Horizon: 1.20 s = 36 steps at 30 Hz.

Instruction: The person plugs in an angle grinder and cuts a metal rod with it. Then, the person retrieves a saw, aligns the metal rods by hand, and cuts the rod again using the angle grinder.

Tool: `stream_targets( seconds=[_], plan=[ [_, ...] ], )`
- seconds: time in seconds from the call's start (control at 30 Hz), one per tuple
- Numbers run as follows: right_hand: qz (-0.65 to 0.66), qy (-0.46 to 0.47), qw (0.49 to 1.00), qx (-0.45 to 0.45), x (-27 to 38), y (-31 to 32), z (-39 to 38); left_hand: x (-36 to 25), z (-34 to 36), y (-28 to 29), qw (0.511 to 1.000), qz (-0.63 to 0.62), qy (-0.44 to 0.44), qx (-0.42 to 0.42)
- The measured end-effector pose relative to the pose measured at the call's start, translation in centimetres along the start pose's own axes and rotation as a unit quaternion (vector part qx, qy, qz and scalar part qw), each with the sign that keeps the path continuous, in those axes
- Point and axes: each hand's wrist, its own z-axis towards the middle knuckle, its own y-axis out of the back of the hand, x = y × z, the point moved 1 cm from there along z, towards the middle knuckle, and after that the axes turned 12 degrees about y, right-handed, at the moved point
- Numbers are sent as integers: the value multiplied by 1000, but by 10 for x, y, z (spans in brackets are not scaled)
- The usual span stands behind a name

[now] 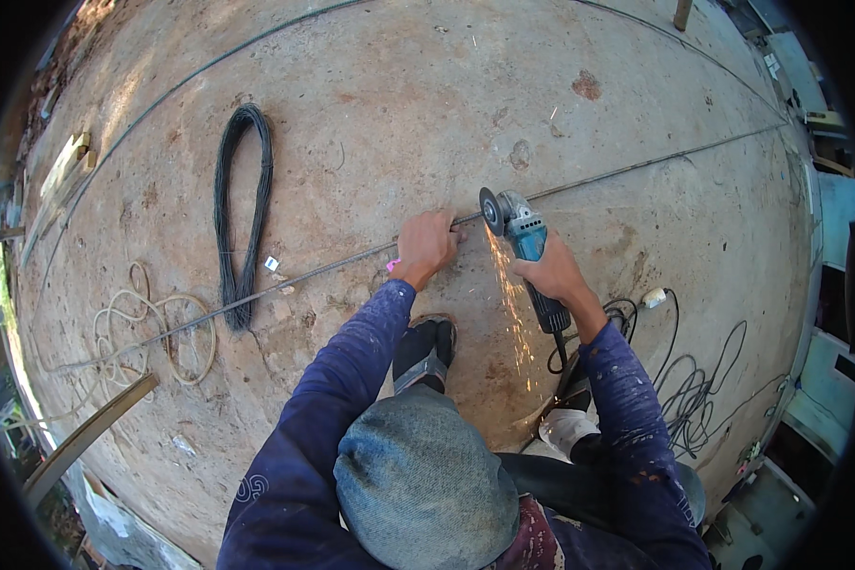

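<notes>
A long ribbed steel bar (627, 172) runs across the concrete floor from the lower left to the upper right. My left hand (426, 247) is closed around it, left of the grinder. With my right hand (558, 275) I grip a teal and black angle grinder (529, 239) by its body. The grinder's disc (491, 211) stands edge-on at the bar, touching it or very nearly so. Orange sparks (508, 294) stream from the disc down toward my feet. A small pink thing (392, 265) shows beside my left wrist.
A looped bundle of dark wire (223, 204) crosses the bar at left, near a tangled pale hose (192, 299). Black power cord (698, 404) with a white connector (654, 297) coils at right. My shoes (426, 347) are close below. A wooden plank (90, 442) juts in at lower left.
</notes>
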Motion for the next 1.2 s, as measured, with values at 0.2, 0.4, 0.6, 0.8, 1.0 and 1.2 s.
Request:
stream_targets(
  seconds=[0.2,0.4,0.6,0.8,1.0,1.2],
  plan=[
    [-4,-17,999,27,-3,1,1,1,1,-1,1000,-3,8,13],
    [-4,-5,1000,-3,3,0,-3,1,-1,1,1000,-4,-1,7],
    [3,5,1000,0,1,1,-1,-8,-3,10,999,4,26,45],
    [2,-7,1000,16,3,2,3,2,-1,-1,1000,-8,-9,-14],
    [-11,17,1000,-13,-6,-2,3,-1,-1,-1,1000,0,-4,-9],
    [5,-2,1000,6,0,0,4,2,-1,-3,1000,7,-2,-12]
  ],
)
